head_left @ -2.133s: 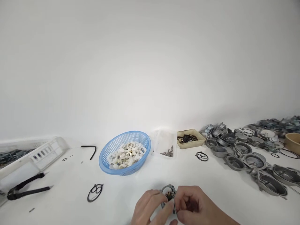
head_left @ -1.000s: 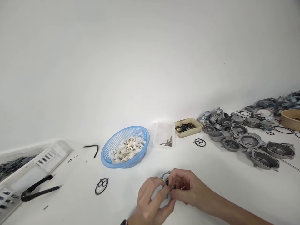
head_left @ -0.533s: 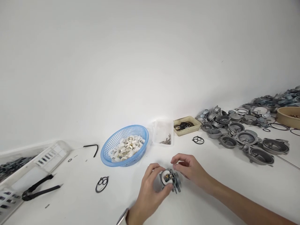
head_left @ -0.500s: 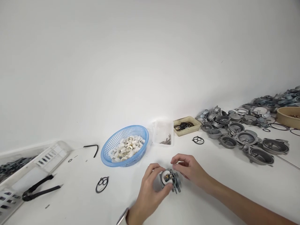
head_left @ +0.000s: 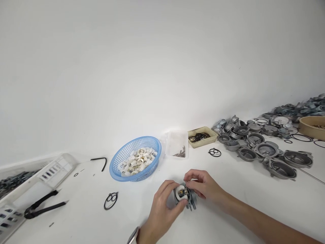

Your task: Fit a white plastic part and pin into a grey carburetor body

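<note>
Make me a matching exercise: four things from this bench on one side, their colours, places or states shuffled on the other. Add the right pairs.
Things:
1. Left hand
2. Basket
3. Cream tray
4. Bent rod

Colours, places or states:
A. Blue, with white pieces in it
B. Between the white crate and the round container of white pieces
C. Holds black rings
D. Gripping a metal part

Right pairs: 1-D, 2-A, 3-C, 4-B
</note>
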`<state>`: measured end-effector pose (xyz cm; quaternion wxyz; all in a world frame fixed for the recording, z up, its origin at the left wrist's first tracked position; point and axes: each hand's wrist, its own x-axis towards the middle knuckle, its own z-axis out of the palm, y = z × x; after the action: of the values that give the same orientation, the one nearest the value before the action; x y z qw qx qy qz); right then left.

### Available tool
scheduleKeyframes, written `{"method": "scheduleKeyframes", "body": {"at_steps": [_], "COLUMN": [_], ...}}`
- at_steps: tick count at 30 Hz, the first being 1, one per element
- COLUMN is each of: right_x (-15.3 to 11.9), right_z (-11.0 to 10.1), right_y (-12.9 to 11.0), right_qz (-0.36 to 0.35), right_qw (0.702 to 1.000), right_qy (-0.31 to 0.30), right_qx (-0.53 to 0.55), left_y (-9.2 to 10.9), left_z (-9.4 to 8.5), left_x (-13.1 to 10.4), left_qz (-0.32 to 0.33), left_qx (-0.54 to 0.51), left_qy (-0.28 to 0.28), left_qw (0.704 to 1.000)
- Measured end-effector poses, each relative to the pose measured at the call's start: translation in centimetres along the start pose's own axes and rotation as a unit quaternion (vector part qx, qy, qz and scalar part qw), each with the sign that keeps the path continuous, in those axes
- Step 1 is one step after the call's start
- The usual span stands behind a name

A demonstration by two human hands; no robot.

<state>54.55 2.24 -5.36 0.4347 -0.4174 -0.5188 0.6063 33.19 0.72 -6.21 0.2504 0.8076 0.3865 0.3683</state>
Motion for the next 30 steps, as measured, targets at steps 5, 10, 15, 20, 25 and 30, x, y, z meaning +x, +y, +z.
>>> {"method": "scheduleKeyframes", "body": {"at_steps": [5, 10, 15, 20, 25, 30], "right_x": [-0.25, -0.05, 0.03, -0.14, -0.03, -0.04], "right_z": [-0.02, -0.22, -0.11, -0.04, -0.49, -0.43], "right_y": [-0.5, -0.68, -0.38, -0.35, -0.59, -0.79], "right_qz": [0.001, -0.005, 0.006, -0.001, -0.009, -0.009], "right_qw": [1.0, 1.0, 1.0, 1.0, 0.999, 0.999], "right_qy": [0.01, 0.018, -0.004, -0.011, 0.012, -0.008], "right_qx": [-0.003, -0.024, -0.01, -0.017, -0.037, -0.037], "left_y": [0.05, -0.03, -0.13, -0.24, -0.21, -0.24], "left_z": [-0.07, -0.09, -0.12, -0.08, -0.03, -0.18], "left_x": [-0.04, -0.1, -0.11, -0.2, -0.17, -0.25], "left_qz": [0.008, 0.009, 0.016, 0.02, 0.022, 0.028], "left_qx": [0.011, 0.014, 0.02, 0.026, 0.026, 0.032], "left_qy": [0.0, -0.002, -0.002, -0.007, -0.002, -0.015], "left_qw": [1.0, 1.0, 1.0, 0.999, 0.999, 0.999]}}
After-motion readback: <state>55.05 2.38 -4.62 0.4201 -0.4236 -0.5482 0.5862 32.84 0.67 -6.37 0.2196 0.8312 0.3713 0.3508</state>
